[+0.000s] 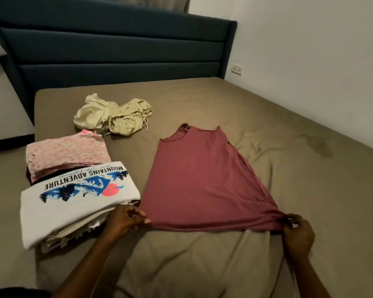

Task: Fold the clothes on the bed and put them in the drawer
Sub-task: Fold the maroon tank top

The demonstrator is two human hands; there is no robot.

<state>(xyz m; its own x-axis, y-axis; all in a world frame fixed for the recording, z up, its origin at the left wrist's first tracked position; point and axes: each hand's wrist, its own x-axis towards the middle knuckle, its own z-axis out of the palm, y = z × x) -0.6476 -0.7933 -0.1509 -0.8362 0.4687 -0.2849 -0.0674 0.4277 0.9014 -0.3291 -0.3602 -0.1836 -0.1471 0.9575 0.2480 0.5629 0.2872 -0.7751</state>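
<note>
Both hands pinch the hem corners, left hand [125, 220], right hand [297, 231], pink top [198, 181] spread flat on the bed [289, 130]. Best keep that hem taut, smooth wrinkles, then fold evenly.

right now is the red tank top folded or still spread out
Spread out, unfolded: the red tank top lies flat on the bed, hem corners pinched by the left hand and right hand.

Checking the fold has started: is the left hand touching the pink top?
Touching. The head view shows the left hand pinching the pink top at its hem corner.
</note>
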